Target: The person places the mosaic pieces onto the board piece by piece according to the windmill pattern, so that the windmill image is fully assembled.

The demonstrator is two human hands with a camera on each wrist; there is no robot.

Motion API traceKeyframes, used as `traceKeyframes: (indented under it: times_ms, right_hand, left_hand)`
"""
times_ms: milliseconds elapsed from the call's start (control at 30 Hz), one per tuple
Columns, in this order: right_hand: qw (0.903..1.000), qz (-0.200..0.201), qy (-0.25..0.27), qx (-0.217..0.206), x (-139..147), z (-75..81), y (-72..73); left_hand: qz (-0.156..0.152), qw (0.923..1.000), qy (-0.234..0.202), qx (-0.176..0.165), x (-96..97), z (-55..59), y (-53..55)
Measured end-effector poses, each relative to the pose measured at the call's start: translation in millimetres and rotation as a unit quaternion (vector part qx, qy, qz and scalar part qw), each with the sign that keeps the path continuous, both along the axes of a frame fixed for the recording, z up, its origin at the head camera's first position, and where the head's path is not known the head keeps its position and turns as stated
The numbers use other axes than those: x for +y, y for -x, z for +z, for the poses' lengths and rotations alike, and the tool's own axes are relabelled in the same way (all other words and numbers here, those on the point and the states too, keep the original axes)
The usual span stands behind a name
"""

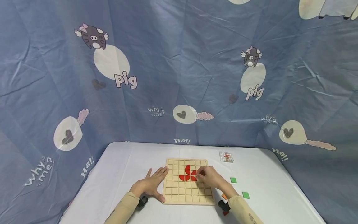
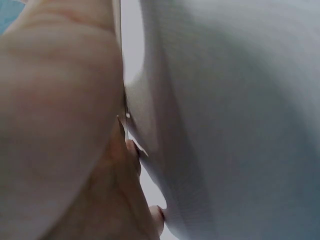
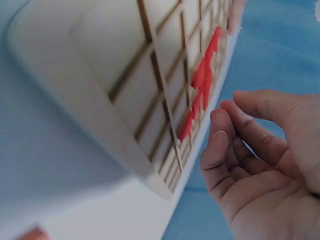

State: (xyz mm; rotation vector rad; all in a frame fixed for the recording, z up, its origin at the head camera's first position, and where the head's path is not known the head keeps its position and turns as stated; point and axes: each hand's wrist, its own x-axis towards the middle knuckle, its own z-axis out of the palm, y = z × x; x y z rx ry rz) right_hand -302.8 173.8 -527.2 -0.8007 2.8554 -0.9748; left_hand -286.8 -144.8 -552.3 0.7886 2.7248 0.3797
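A wooden grid board (image 1: 187, 199) lies on the white table, with several red quarter-circle pieces (image 1: 187, 170) set in its cells as a pinwheel. My left hand (image 1: 152, 183) is spread flat beside the board's left edge, fingertips at the edge and thumb by the near left corner. In the left wrist view the palm (image 2: 55, 125) fills the left side. Over the right part of the pinwheel is my right hand (image 1: 208, 176), its fingers bent and thumb close to them. The right wrist view shows nothing between those fingers (image 3: 217, 147), which are near the red pieces (image 3: 202, 80).
A small pattern card (image 1: 226, 156) with a red pinwheel picture lies beyond the board's right corner. Green square pieces (image 1: 233, 180) lie to the right. An orange piece (image 1: 224, 196) and a red piece (image 1: 225, 213) show partly around the right wrist. A blue printed curtain (image 1: 179, 77) hangs behind.
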Motion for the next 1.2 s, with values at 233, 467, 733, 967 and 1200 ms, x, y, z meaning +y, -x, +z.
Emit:
traceKeyframes:
  times_ms: [233, 467, 733, 967, 1200]
  right_hand:
    - [0.9997, -0.021, -0.009, 0.011, 23.9, 6.0, -10.4]
    - [0.9993, -0.03, -0.017, -0.013, 51.7, 6.1, -32.3]
    - [0.9973, 0.003, 0.001, -0.073, 81.4, 0.1, -59.1]
    - [0.9876, -0.01, -0.005, -0.156, 91.1, -3.2, -79.0]
    - [0.9792, 0.011, -0.023, -0.201, 96.5, -11.6, -85.0]
  left_hand:
    - [-0.001, 1.0, -0.008, -0.005, -0.6, 0.4, -3.0]
    - [-0.002, 0.9998, -0.021, -0.002, -1.5, -1.0, -1.8]
    - [0.0, 0.9997, -0.025, -0.004, -2.1, -2.5, 0.3]
    - [-0.003, 0.9996, -0.029, -0.004, -2.6, -2.5, 1.0]
    - [-0.005, 0.9995, -0.03, -0.003, -1.8, -3.5, 1.7]
